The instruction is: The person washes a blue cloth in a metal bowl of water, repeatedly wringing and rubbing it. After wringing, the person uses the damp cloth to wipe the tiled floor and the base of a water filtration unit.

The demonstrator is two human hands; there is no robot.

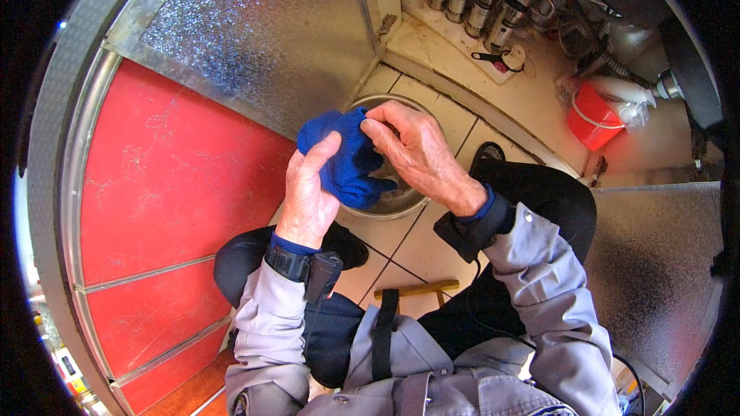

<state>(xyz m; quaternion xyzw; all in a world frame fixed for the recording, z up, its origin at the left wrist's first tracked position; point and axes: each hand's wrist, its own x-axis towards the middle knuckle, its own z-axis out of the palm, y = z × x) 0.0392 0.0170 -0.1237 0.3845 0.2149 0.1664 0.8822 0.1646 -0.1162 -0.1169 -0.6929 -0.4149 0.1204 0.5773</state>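
A blue knitted cloth item, perhaps a glove (347,156), is bunched up between both hands. My left hand (309,193) grips its near left side, thumb on top. The thumb and forefinger of my right hand (413,153) pinch its upper right edge. Part of the blue item hangs down over a round metal basin (399,211) on the tiled floor. The hands and the cloth hide much of the basin's inside.
Open cabinet doors stand at the upper left (254,29) and right (653,266). Inside the cabinet are metal filter canisters (457,3) and a red bucket (592,115). Red drawer fronts (185,167) line the left. A wooden stool (419,289) is between the legs.
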